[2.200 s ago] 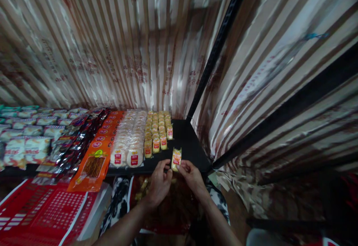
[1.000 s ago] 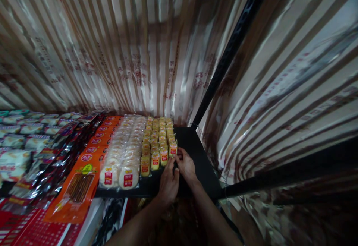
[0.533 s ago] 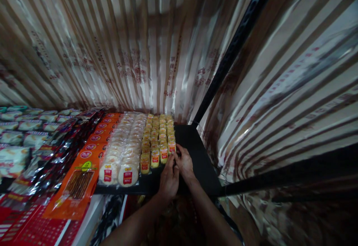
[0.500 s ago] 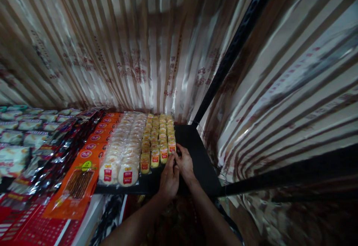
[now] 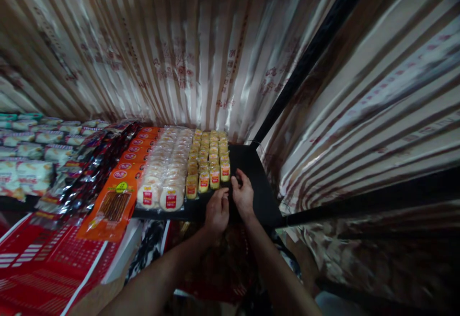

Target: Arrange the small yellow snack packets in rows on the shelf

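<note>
Small yellow-wrapped snack packs (image 5: 208,158) stand in several tight rows on a black shelf (image 5: 251,163). My right hand (image 5: 243,195) hovers over the shelf just right of the front yellow packs, its fingers bent and apart, with nothing seen in it. Just in front of those packs is my left hand (image 5: 217,209), fingers loosely curled and pointing right, with a small gap to the right hand. It appears to hold nothing either. Left of the yellow packs lie rows of round white crackers in clear wrappers (image 5: 171,198) with red labels.
Orange snack bags (image 5: 117,206) overlap in a row, beside dark shiny packets (image 5: 82,163) and white packages (image 5: 34,177). A red basket (image 5: 53,263) is below at left. A black post (image 5: 294,76) rises at the shelf's corner, against striped curtains (image 5: 187,43).
My hands have drawn apart and away from the front yellow pack at the right, which they were touching. The view has shifted, so the shelf sits higher.
</note>
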{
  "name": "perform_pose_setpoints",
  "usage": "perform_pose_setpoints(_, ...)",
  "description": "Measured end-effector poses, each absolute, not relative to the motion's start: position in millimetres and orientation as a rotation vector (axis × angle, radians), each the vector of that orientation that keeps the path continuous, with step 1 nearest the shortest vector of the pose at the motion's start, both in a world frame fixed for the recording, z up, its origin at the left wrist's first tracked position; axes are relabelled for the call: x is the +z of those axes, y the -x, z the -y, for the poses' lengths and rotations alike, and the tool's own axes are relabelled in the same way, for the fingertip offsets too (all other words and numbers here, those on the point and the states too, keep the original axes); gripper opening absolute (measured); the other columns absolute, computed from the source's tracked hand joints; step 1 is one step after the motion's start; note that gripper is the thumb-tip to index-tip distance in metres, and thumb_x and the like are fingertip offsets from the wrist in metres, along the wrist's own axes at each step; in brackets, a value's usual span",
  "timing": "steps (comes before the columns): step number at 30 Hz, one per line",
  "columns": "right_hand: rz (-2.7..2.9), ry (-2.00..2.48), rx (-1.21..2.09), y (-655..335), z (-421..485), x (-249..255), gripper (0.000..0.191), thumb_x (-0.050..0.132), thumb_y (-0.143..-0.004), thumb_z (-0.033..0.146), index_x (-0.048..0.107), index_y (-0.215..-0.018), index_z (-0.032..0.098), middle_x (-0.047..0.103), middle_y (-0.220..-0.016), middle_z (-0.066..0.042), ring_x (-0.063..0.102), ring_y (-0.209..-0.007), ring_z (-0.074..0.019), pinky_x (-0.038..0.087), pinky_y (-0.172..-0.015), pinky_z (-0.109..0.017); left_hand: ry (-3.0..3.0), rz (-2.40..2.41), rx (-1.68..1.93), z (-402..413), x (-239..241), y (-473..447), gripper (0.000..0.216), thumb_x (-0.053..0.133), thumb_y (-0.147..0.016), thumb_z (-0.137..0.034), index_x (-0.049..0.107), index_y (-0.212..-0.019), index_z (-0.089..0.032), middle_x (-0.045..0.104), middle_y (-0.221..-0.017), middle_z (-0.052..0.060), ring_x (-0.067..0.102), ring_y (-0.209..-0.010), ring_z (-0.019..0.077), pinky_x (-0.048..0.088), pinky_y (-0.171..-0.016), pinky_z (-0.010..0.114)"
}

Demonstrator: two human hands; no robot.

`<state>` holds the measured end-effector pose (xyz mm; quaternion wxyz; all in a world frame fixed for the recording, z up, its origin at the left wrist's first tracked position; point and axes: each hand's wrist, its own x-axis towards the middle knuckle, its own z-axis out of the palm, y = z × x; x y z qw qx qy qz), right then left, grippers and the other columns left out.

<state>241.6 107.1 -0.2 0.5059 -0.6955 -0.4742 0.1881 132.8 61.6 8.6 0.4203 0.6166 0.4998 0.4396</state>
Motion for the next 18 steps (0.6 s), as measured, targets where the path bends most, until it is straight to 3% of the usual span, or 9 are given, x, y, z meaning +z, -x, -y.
perform_pose_setpoints(4,0.988,1.565,0.539,-222,-66,10,0.044,0.043,-0.082,0.045,0.053,-0.113,0.015,0.063,-0.105,-0.013,0.061,-0.087,-0.0171,0.049,-0.072,-0.030,-1.642,-1.227,1.063,-26,6,-108,0.028,0.033,-0.085,-0.017,0.059,-0.095,-0.018,0.065,-0.090,0.005,0.060,-0.084,0.0135,0.049,-0.081,0.029)
perform_pose_setpoints(9,1.032,1.584,0.678,-187,-2,5,0.036,0.041,-0.084,0.044,0.056,-0.103,0.016,0.066,-0.083,-0.007,0.060,-0.070,-0.0141,0.049,-0.065,-0.026,-1.653,-1.335,0.815,17,-7,-63,0.028,0.034,-0.084,-0.015,0.061,-0.090,-0.017,0.066,-0.091,0.004,0.059,-0.088,0.0136,0.046,-0.082,0.025)
perform_pose_setpoints(12,1.284,1.714,0.822,-169,24,-15,0.033,0.038,-0.084,0.040,0.061,-0.093,0.019,0.068,-0.082,-0.006,0.062,-0.075,-0.0166,0.049,-0.072,-0.029,-1.731,-1.513,0.403,25,-28,-32,0.031,0.033,-0.084,-0.013,0.060,-0.099,-0.017,0.066,-0.099,0.006,0.060,-0.093,0.0148,0.045,-0.083,0.026)
perform_pose_setpoints(15,1.581,1.766,1.057,-155,40,-48,0.026,0.043,-0.079,0.028,0.065,-0.091,0.021,0.070,-0.093,-0.007,0.063,-0.084,-0.0187,0.047,-0.080,-0.030,-1.800,-1.512,-0.028,28,-50,-6,0.029,0.037,-0.083,-0.012,0.062,-0.097,-0.015,0.067,-0.099,0.011,0.062,-0.092,0.0198,0.046,-0.080,0.029)
perform_pose_setpoints(18,1.647,1.810,1.147,-147,54,-79,0.020,0.053,-0.065,0.017,0.070,-0.075,0.022,0.072,-0.077,-0.006,0.065,-0.070,-0.0190,0.048,-0.066,-0.027,-1.828,-1.441,-0.163,32,-64,6,0.020,0.047,-0.079,-0.013,0.066,-0.086,-0.015,0.069,-0.091,0.013,0.065,-0.087,0.0236,0.048,-0.075,0.030)
